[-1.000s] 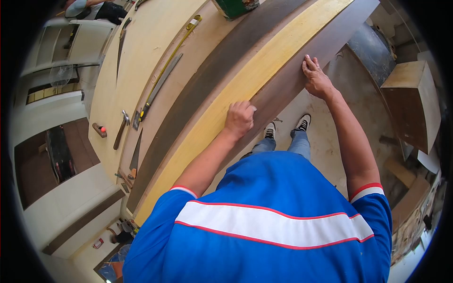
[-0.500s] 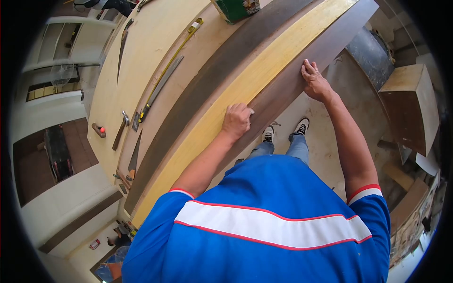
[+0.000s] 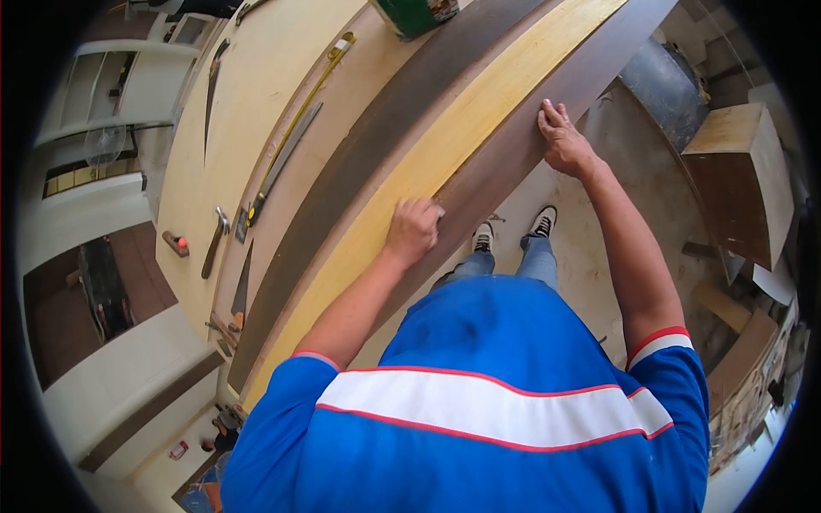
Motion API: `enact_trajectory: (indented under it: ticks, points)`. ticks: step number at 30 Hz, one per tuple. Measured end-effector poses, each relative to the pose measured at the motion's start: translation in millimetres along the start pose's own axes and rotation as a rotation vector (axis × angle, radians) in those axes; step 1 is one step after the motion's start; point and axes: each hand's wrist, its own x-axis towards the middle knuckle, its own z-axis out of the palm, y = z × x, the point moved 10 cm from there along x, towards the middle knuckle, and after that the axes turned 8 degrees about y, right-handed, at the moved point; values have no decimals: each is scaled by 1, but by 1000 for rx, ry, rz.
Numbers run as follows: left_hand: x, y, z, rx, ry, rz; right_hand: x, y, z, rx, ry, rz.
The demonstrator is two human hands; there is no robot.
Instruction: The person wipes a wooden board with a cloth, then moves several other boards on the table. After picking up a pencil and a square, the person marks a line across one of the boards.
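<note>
My left hand (image 3: 414,229) is curled closed on the yellow wooden strip (image 3: 505,111), by its seam with the dark brown board (image 3: 522,158). A small pale bit shows at its fingertips, too little to name. Farther along, my right hand (image 3: 564,141) rests on the dark brown board near its outer edge, fingers stretched out and holding nothing. Beyond the yellow strip runs a long blackish-brown board (image 3: 376,128), parallel to it.
On the bench lie a yellow measuring tape (image 3: 308,103), a long grey blade (image 3: 295,145), a hammer (image 3: 215,244), a small wooden tool with a red knob (image 3: 176,244) and a saw (image 3: 244,282). A green box (image 3: 414,15) stands at the back. A wooden box (image 3: 744,171) is at right.
My left hand has shifted slightly left and down along the yellow strip, still closed. My right hand has moved slightly left and up in view, still flat on the board.
</note>
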Motion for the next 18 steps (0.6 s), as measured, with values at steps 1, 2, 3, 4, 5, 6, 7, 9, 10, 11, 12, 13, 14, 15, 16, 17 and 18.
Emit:
enact_trajectory:
  ticks: [1,2,3,4,5,6,7,9,10,11,12,13,14,15,16,17,18]
  points:
    - [15,2,2,-4,32,24,2,4,3,-8,15,-12]
    - [32,1,9,10,50,21,6,5,3,-20,38,-22]
    - [32,0,9,8,55,20,6,4,4,-21,29,-22]
    - [34,0,10,3,64,20,6,5,4,-26,20,-21]
    - [37,-1,11,0,71,21,7,6,3,-28,13,-20]
    - [26,1,3,10,52,24,8,5,2,-21,8,-22]
    - [12,-2,-2,34,9,19,8,4,2,-12,4,-18]
    - [-7,-6,-5,76,-79,8,6,10,0,-5,20,-10]
    - [-5,-1,-9,52,-34,35,6,10,0,-4,35,-13]
    - [0,2,-5,45,-32,60,7,7,3,-1,50,-24]
    - [19,9,1,42,-22,89,7,5,6,3,44,-27]
    - [37,15,8,37,-8,123,7,5,6,1,42,-27]
    - [47,14,17,69,-24,101,7,7,4,-3,37,-24]
    - [46,13,16,55,-8,91,8,8,2,-7,28,-18]
    - [41,12,13,44,6,80,9,9,1,-9,18,-13]
    - [32,11,9,32,11,70,8,8,4,-3,4,-4]
    - [19,10,4,37,-5,57,8,7,6,-6,14,-9]
